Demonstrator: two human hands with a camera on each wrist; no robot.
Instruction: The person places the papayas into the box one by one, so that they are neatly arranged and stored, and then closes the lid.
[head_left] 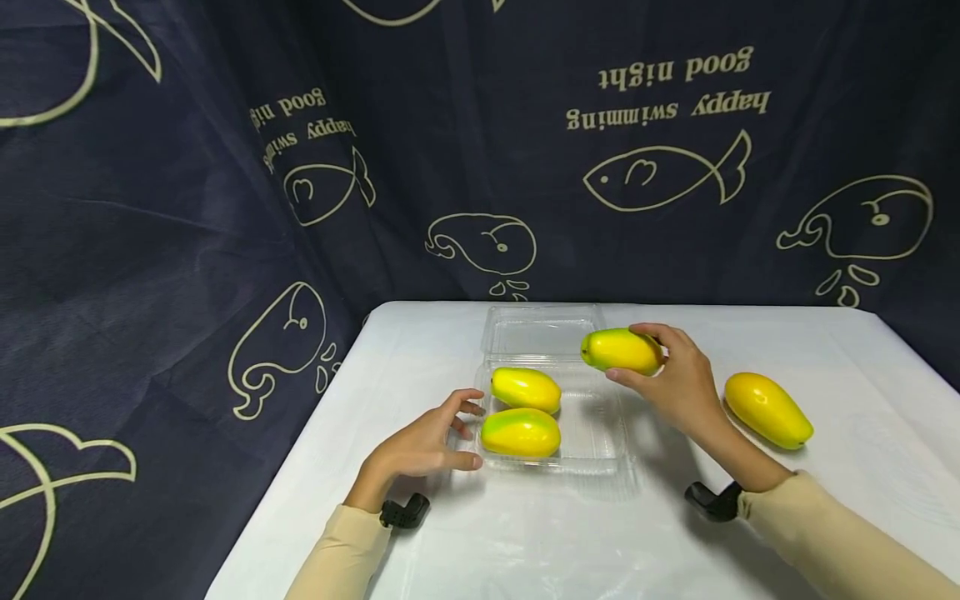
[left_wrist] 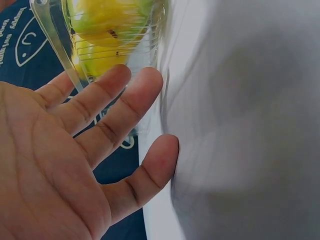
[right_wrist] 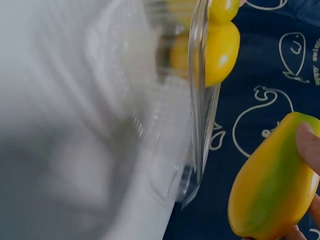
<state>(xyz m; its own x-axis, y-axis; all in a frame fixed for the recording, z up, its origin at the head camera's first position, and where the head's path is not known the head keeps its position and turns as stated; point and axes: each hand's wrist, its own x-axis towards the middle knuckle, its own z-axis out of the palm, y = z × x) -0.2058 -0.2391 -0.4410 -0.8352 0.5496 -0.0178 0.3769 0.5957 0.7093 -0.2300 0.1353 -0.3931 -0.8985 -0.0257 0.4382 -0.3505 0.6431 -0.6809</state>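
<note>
Thumb and fingers of my right hand (head_left: pixel 681 382) grip a yellow-green papaya (head_left: pixel 621 350), held up over the back right of a clear plastic clamshell box (head_left: pixel 596 429). In the right wrist view, the held papaya (right_wrist: pixel 275 180) shows a green streak down its side. Two more papayas, a rear one (head_left: pixel 525 389) and a front one (head_left: pixel 521 433), lie side by side in the left half of the box. My left hand (head_left: pixel 420 443) is at the box's left side, fingers spread and holding nothing; its fingertips (left_wrist: pixel 150 80) reach close to the ribbed wall.
Another papaya (head_left: pixel 768 410) lies on the white-covered table (head_left: pixel 525 533), right of my right forearm. The box's lid (head_left: pixel 540 332) is folded back behind it. A dark blue curtain (head_left: pixel 465 150) with fish drawings hangs behind and to the left of the table.
</note>
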